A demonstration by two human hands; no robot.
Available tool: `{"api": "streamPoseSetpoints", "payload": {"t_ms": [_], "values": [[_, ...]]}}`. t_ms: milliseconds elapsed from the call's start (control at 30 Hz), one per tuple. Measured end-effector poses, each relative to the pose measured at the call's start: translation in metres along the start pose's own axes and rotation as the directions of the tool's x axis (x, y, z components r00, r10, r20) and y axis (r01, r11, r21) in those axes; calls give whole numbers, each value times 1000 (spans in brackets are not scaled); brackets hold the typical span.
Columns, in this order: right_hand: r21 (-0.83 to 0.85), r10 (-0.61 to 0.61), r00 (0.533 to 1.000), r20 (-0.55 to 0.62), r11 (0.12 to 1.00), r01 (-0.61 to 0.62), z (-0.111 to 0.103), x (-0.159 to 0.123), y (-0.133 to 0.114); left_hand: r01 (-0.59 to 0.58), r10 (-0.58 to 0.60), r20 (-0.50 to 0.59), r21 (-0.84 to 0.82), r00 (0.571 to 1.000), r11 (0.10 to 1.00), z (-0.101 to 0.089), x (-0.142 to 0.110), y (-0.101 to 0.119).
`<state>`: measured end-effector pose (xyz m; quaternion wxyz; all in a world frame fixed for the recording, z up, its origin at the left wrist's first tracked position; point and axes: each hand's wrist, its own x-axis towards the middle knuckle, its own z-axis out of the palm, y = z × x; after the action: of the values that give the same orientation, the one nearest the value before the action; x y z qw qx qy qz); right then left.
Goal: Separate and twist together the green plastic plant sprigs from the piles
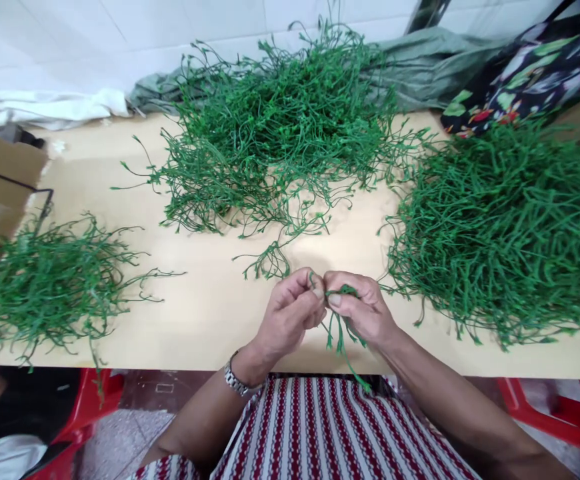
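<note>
I view both hands from the head camera. Far left of the grip, a left pile of green stems lies on the desk, in front of a cardboard box. Just beyond the left hand, I see a loose sprig; it is nearer to that hand than to the right one. Farther ahead of the grip, the central pile spreads from side to side.

The left grip is closed: thumb and index finger pinch, with a bit of green strand showing between them. The right hand is closed on a small stem bunch. Controlling relation: both sets of fingertips meet at the upper end of the bunch, and its long axis runs from there toward the torso, slanting right. The longest stem reaches over the striped garment. The right hand is nearer to the bunch's body.

Right of the grip, the right pile lies nearer to the right hand, with a floral cloth beyond it.
</note>
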<state>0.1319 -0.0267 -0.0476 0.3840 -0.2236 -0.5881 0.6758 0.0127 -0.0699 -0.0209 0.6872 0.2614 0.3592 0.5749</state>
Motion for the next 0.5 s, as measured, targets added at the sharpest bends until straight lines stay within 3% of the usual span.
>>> {"api": "streamPoseSetpoints", "payload": {"t_ms": [133,200,267,367,433,500], "values": [[123,29,999,-33,992,-25,5,1,4,-46,45,-33,-29,998,999,1,0,0],[88,43,999,-2,995,-43,2,4,0,-60,62,-33,40,998,997,-4,1,4],[-72,96,993,74,993,-91,-3,7,-7,-68,72,-4,243,997,968,-11,2,10],[-402,169,962,216,913,-70,-14,11,-19,-76,36,76,619,996,782,-18,4,22],[-501,159,943,292,865,9,-20,12,-23,-79,-13,119,732,993,677,-20,5,28],[-489,123,933,337,870,62,-22,11,-22,-66,-67,153,725,986,685,-19,6,29]]}}
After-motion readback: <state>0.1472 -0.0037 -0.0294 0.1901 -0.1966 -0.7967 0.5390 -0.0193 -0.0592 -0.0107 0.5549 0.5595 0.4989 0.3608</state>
